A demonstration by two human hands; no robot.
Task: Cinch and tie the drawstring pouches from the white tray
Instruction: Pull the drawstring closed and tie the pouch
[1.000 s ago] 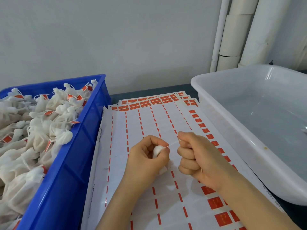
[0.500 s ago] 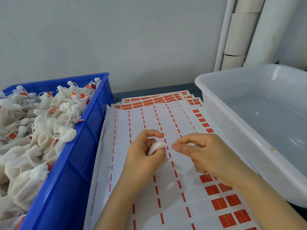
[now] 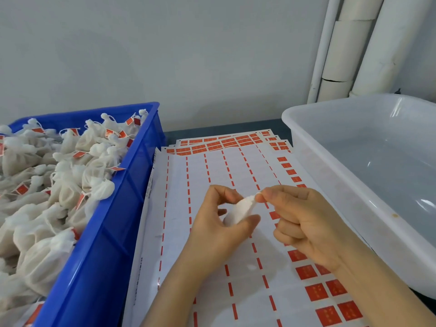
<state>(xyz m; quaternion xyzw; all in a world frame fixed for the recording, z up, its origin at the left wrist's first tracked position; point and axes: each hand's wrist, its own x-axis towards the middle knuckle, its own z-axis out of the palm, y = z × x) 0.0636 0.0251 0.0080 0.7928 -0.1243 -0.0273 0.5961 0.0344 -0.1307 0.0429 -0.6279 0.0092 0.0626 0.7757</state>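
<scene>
One pouch is in work, held up over the label sheets on the surface, between the two containers; my left hand cradles its body between thumb and curled fingers, and my right hand pinches its top end between thumb and forefinger, the other fingers curled under; the string itself is too fine for me to make out. I judge this to be the cinch-and-tie step, with the neck gathered but the knot not yet plainly made; the next move calls for a steady left grip on the body while the right finds the string and draws it away and round, without letting the gathered neck slip open.

On my left the blue crate is heaped nearly to its rim with tied pouches, many carrying small red tags; that looks like the place for finished ones. On my right the white tray stands just beside the sheets; no pouch shows in the part of it I can see.
</scene>
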